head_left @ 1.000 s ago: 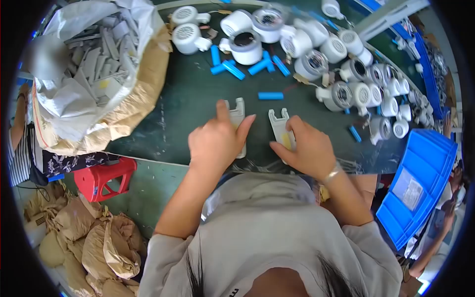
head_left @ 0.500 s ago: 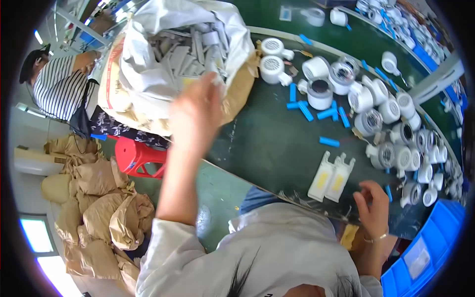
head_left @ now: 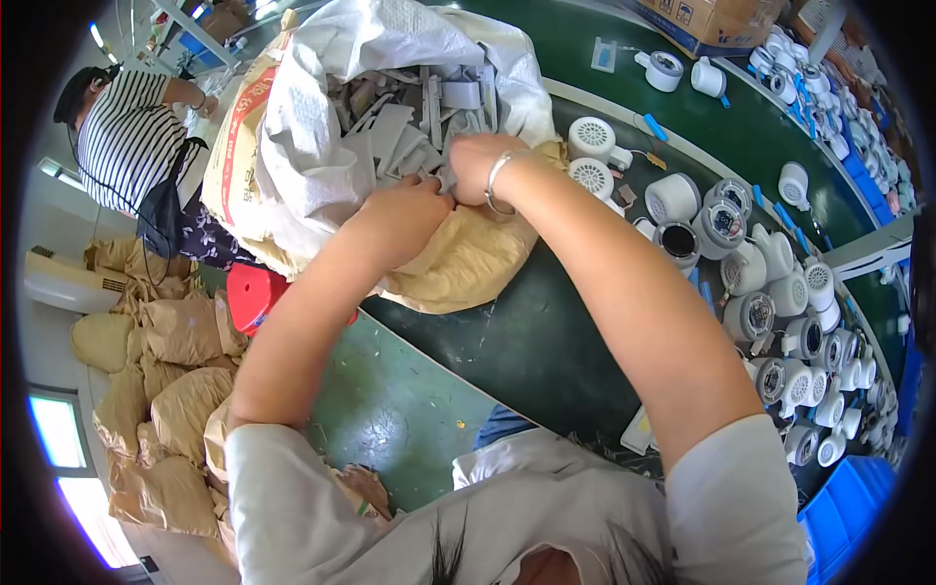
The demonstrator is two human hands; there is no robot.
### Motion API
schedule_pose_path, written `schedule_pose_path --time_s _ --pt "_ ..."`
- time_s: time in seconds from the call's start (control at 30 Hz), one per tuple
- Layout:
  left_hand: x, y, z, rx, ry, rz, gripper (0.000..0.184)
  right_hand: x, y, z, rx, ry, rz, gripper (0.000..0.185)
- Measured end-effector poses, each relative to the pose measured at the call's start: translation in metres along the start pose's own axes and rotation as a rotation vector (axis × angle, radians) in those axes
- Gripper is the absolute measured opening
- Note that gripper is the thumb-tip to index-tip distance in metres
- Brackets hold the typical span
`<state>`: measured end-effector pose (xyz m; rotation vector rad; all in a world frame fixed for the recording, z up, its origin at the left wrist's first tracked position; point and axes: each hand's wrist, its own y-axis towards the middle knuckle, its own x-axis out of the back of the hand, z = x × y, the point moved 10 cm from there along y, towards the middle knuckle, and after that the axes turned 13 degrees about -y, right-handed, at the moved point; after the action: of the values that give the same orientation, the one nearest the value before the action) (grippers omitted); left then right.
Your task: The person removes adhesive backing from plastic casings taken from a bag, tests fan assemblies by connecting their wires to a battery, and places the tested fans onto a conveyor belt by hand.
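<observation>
Pale plastic parts (head_left: 395,132) crowd the open mouth of the lined sack (head_left: 463,258), up on the left of the counter (head_left: 478,346), and both hands are in at its near side! Left hand (head_left: 408,213) and right hand (head_left: 480,164) work close together, fingers curled; whether they grip anything, I cannot tell. Light, careful pinches should suit such a jumbled pile. Away right, white fan units (head_left: 673,198) sprawl over dark green. Left, a red stool (head_left: 253,294), brown paper bags (head_left: 190,395) and a person in stripes (head_left: 127,132).
</observation>
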<state>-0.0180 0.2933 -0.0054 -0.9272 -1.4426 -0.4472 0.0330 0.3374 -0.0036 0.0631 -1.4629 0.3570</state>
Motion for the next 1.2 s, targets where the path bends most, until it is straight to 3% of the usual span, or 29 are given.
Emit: schedule_pose_path --time_s 0.07,0.17,0.2,0.3,0.4,0.5,0.53,0.57,0.6,0.7,0.77,0.87,0.97,1.03,1.1,1.13,1.2 --pt "-0.007 0.008 -0.01 0.0 0.079 0.166 0.029 -0.027 0.011 -0.01 -0.073 -0.043 0.199 0.037" --pt "-0.013 0.006 -0.017 -0.034 0.128 0.308 0.033 -0.027 0.006 -0.025 -0.062 0.213 -0.007 0.062" --pt "-0.014 0.005 -0.017 -0.046 0.135 0.333 0.035 -0.005 -0.004 -0.037 -0.096 0.373 -0.268 0.055" --pt "-0.015 0.0 -0.018 -0.211 0.026 0.299 0.037 0.021 -0.016 -0.057 0.114 1.34 -0.489 0.05" --pt "-0.012 -0.004 -0.027 -0.104 0.034 0.279 0.036 0.06 -0.068 -0.063 0.167 1.401 -0.689 0.041" --pt "-0.005 0.001 -0.013 -0.136 0.181 0.072 0.035 0.081 -0.156 -0.071 0.165 1.382 -0.769 0.032" --pt "0.011 0.001 -0.013 -0.108 0.138 0.028 0.032 0.078 -0.187 -0.07 0.127 1.107 -0.765 0.031" --pt "0.041 -0.005 -0.018 -0.197 0.023 -0.204 0.028 0.069 -0.216 -0.067 0.081 0.836 -0.739 0.032" --pt "0.078 -0.02 -0.036 -0.301 -0.023 -0.424 0.026 0.061 -0.239 -0.05 0.099 0.327 -0.728 0.033" --pt "0.116 -0.053 -0.065 -0.211 -0.102 -0.718 0.028 -0.013 -0.266 -0.02 0.169 0.035 -0.584 0.02" --pt "0.114 -0.073 -0.094 -0.256 -0.086 -0.825 0.027 -0.042 -0.271 -0.015 0.149 -0.091 -0.603 0.019" --pt "0.086 -0.081 -0.135 -0.367 -0.507 -0.676 0.026 -0.065 -0.275 -0.013 0.089 -0.159 -0.513 0.023" --pt "-0.001 -0.045 -0.132 -0.106 -0.792 -0.274 0.025 -0.076 -0.281 -0.014 0.031 -0.048 -0.38 0.028" --pt "-0.047 -0.022 -0.122 0.009 -0.565 -0.104 0.032 -0.069 -0.283 -0.011 0.057 -0.03 -0.336 0.031" --pt "-0.06 -0.017 -0.124 -0.035 -0.462 -0.132 0.031 -0.053 -0.277 -0.01 0.134 -0.106 -0.342 0.034" --pt "-0.056 -0.019 -0.124 -0.024 -0.41 -0.183 0.03 -0.05 -0.273 -0.009 0.165 -0.147 -0.447 0.036" --pt "-0.049 -0.025 -0.129 -0.004 -0.304 -0.278 0.027 -0.06 -0.259 -0.006 0.193 -0.161 -0.355 0.033"
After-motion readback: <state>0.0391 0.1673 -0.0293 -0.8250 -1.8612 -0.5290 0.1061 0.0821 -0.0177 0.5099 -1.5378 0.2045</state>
